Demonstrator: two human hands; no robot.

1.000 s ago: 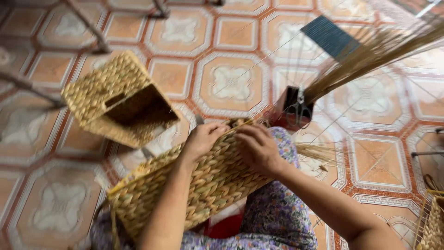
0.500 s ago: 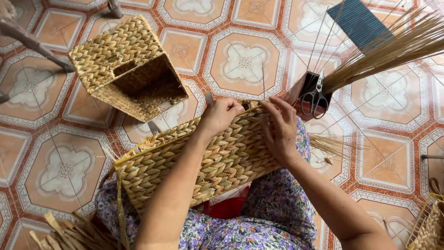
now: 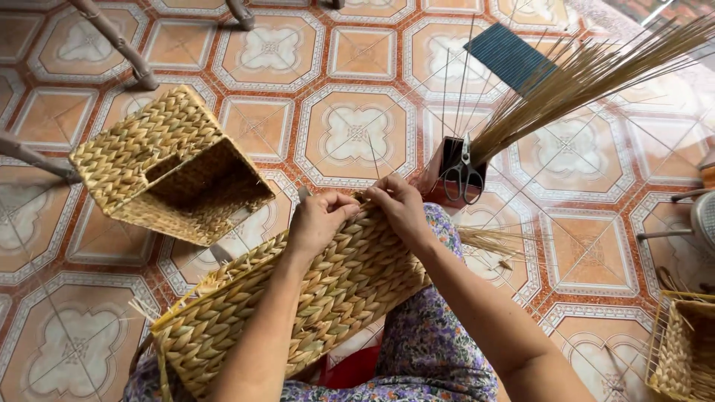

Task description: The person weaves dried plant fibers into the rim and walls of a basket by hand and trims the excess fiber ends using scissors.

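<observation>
Head view, looking straight down over a lap in flowered purple fabric onto a patterned orange and cream tiled floor (image 3: 357, 134).

Across the lap, under both forearms: a long woven basket (image 3: 298, 313) of pale straw braid, lying tilted, its far upper corner reaching the two hands.

Left hand (image 3: 320, 219) curled over the basket's top edge, fingers bent and closed on the braid at the rim. Right hand (image 3: 398, 205) just beside it, touching or nearly touching, fingertips pinching a strand at the same corner. Exactly which strand sits between the fingers: cannot tell, too small.

Left of the left hand, well apart on the floor: a second woven basket (image 3: 167, 167), box-shaped, tipped on its side with the dark open mouth facing the hands.

Just beyond the right hand: a dark red holder (image 3: 447, 164) standing on the tiles, with scissors (image 3: 463, 175) hanging at its front, handles down. Fanning up and to the right out of that holder: a thick bundle of thin straw stalks (image 3: 596, 74). Beyond the stalks, farther from the hands: a flat dark blue ribbed panel (image 3: 506, 56) lying on the floor.

Right of the right forearm, at the lower frame edge: part of another woven piece on a wire frame (image 3: 681, 346). Loose straw ends (image 3: 491, 242) scattered on the floor near the right wrist.
</observation>
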